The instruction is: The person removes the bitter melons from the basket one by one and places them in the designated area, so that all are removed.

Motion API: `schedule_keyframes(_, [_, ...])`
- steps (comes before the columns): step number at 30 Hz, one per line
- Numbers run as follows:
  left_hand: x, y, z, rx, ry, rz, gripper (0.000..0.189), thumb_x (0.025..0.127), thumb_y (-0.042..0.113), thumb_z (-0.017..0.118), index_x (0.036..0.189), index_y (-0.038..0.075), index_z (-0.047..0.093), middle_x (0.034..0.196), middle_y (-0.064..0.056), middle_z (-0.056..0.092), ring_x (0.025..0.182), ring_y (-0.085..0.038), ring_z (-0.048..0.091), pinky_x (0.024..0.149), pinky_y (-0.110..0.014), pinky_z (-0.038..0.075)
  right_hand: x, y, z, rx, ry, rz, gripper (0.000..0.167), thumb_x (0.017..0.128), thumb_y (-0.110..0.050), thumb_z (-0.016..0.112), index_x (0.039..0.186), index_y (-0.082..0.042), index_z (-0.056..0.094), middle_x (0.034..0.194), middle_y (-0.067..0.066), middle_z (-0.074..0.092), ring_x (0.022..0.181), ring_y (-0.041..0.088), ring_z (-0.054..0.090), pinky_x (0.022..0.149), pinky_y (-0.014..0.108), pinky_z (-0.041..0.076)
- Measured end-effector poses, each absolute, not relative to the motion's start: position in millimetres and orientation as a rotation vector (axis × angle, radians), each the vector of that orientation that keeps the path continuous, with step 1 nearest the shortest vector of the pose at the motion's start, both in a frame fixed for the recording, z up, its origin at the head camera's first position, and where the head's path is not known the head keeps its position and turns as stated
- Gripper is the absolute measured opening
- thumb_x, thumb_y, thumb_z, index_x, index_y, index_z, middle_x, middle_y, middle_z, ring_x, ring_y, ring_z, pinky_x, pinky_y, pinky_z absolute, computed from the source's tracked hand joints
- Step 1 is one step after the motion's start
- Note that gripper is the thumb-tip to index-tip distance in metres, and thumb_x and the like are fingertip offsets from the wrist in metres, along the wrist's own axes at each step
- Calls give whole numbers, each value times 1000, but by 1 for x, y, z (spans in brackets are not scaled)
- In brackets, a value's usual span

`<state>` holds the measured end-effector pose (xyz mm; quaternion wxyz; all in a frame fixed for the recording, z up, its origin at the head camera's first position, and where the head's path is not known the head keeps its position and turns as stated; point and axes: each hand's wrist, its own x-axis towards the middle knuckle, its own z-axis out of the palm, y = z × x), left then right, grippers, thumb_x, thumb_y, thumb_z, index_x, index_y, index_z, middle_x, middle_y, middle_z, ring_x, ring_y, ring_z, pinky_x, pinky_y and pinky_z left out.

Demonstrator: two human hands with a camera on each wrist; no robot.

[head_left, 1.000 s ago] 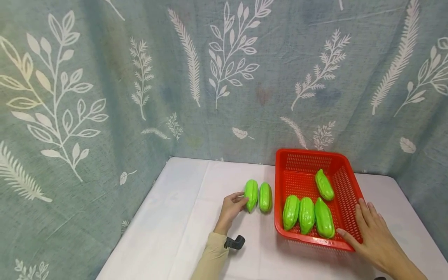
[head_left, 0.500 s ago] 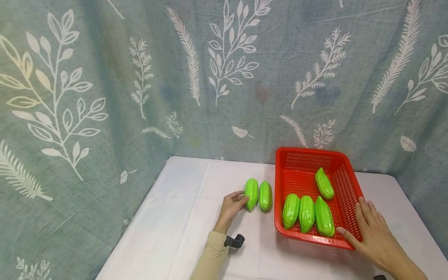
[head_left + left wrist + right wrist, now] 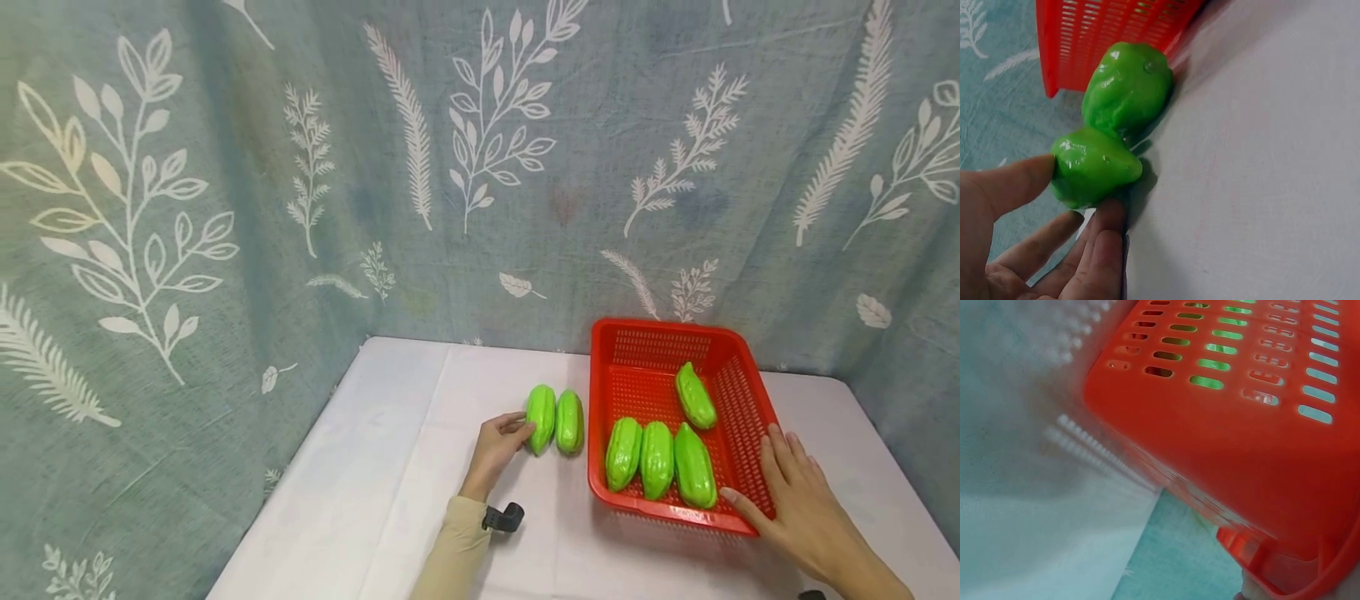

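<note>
On the white table, two glossy green ridged gourd-like fruits lie side by side, left of a red plastic basket (image 3: 637, 504). My left hand (image 3: 498, 446) holds the left green fruit (image 3: 541, 417) with thumb and fingertips; the wrist view shows the thumb against one side and fingertips below. The second green fruit (image 3: 570, 422) is close on its right, untouched by the hand. My right hand (image 3: 806, 500) rests on the basket's near right corner, with fairly straight fingers along the right rim and the thumb at the front rim. In the right wrist view the basket hides most of that hand.
Inside the basket, several similar fruits lie: a row near the front, such as the middle fruit (image 3: 657, 460), and one fruit (image 3: 695, 396) farther back. Behind the table (image 3: 420, 500) hangs a grey-green leaf-patterned curtain (image 3: 450, 275).
</note>
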<state>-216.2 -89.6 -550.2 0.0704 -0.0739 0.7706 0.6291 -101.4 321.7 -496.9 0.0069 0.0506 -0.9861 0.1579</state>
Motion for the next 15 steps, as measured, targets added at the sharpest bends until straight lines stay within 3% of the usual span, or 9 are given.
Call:
schedule_keyframes(7, [-221, -90, -547, -209, 2354, 1876, 49, 95, 34, 74, 133, 2, 67, 120, -15, 73, 99, -17, 71, 93, -36, 59, -103, 321, -495, 149, -3078, 508, 111, 98, -65, 52, 158, 16, 5, 166, 39, -2, 154, 58, -5, 116, 80, 11])
schedule_keyframes(15, [-214, -89, -549, -235, 2350, 1864, 53, 95, 34, 74, 134, 0, 65, 117, -15, 75, 96, -17, 71, 91, -36, 60, -101, 323, -497, 154, -3086, 494, 111, 97, -66, 53, 156, 18, 12, 165, 42, 5, 153, 60, -1, 113, 82, 17])
